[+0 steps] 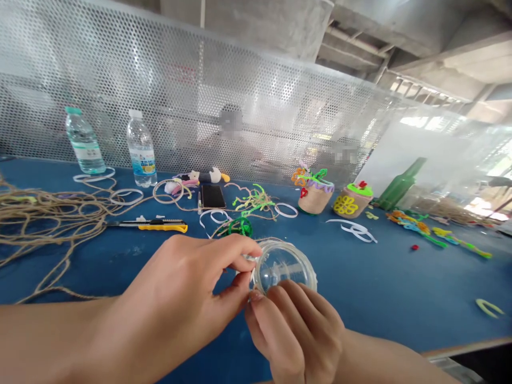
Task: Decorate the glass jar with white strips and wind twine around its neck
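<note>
A clear round jar (286, 261) sits in front of me, its open mouth facing up towards me. At the jar's left edge, the thumb and forefinger of my left hand (188, 288) pinch a small white strip (253, 260) lying against the side. My right hand (296, 330) is closed at the jar's near edge, with curled fingers covering part of the rim. Its thumb and forefinger press together just below the left fingertips; whatever is between them is too small to make out. Thin twine (276, 239) shows behind the jar.
A yellow utility knife (162, 225) lies beyond my left hand, near tangled twine (52, 213). Two water bottles (142, 152), a phone (213, 196), pipe cleaners (256, 198) and two twine-wrapped pots (316, 198) stand or lie farther back. A green bottle (400, 185) is at right, before a perforated screen (160, 80).
</note>
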{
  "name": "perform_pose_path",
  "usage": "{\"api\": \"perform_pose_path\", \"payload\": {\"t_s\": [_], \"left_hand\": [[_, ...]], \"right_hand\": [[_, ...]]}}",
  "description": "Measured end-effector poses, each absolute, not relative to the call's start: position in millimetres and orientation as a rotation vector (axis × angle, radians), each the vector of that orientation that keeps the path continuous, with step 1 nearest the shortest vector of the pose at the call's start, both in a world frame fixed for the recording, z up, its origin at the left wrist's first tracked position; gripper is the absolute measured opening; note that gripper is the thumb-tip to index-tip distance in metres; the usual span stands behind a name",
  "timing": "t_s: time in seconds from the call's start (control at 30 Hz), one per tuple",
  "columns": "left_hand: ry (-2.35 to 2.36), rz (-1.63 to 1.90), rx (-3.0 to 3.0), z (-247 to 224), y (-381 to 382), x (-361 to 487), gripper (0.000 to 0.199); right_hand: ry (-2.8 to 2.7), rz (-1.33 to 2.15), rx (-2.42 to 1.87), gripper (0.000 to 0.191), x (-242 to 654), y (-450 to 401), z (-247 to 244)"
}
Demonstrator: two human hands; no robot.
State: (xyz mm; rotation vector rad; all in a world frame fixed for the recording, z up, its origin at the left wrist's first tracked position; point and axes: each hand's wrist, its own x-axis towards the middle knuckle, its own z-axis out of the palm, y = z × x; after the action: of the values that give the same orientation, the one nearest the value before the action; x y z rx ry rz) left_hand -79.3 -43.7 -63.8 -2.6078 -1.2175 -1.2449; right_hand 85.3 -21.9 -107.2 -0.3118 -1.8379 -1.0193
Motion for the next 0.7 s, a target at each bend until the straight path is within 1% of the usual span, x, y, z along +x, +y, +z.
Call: {"api": "perform_pose_path", "payload": {"t_s": [0.27,0.5,0.7], "left_hand": [[-1.211,-1.339,-2.594,-62.5,-42.8,-78.1,0.017],[-1.238,-1.366,-2.629,-60.0,-42.7,-78.3,0.034],[-1.222,-1.291,-2.609,-61.3,-43.8,-78.4,0.030]], "right_hand": [[-1.830,-0.997,-0.310,0.009,86.1,-20.7,-107.9],[-1.833,-0.991,-0.311,0.009,88.8,-20.7,-108.6],[-1.793,-0.985,-0.331,0.012,84.0,-22.0,-110.3]]}}
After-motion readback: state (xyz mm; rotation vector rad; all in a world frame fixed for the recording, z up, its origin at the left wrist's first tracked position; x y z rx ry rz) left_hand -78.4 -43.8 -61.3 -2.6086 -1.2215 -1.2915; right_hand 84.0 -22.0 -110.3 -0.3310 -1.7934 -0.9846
